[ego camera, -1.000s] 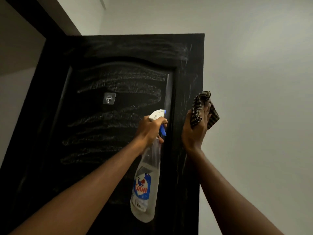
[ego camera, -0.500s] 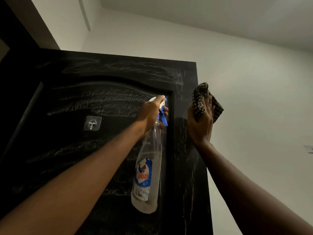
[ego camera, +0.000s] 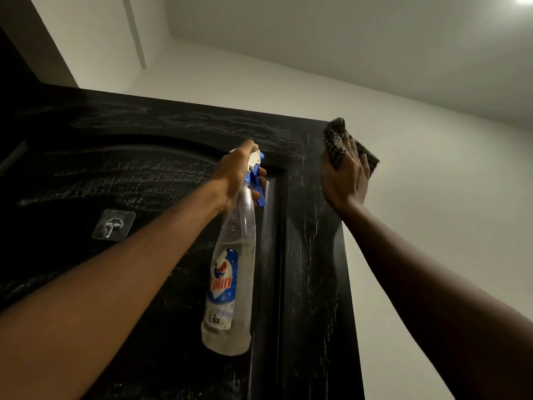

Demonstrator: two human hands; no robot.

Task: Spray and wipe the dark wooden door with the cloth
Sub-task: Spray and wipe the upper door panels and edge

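Observation:
The dark wooden door (ego camera: 144, 157) fills the left and middle of the view, streaked with pale wipe marks. My left hand (ego camera: 236, 171) grips the neck of a clear spray bottle (ego camera: 230, 272) with a white and blue trigger, held in front of the door's arched panel. My right hand (ego camera: 344, 177) holds a dark checked cloth (ego camera: 336, 140) against the door's right edge, just below its top corner. The cloth is partly hidden under my fingers.
A clear adhesive hook (ego camera: 114, 225) is stuck on the door panel at the left. A white wall (ego camera: 432, 197) lies to the right of the door and the ceiling (ego camera: 346, 30) is above.
Both hands have risen toward the top of the door. The cloth moved up the right edge to near the top corner. The view tilted upward.

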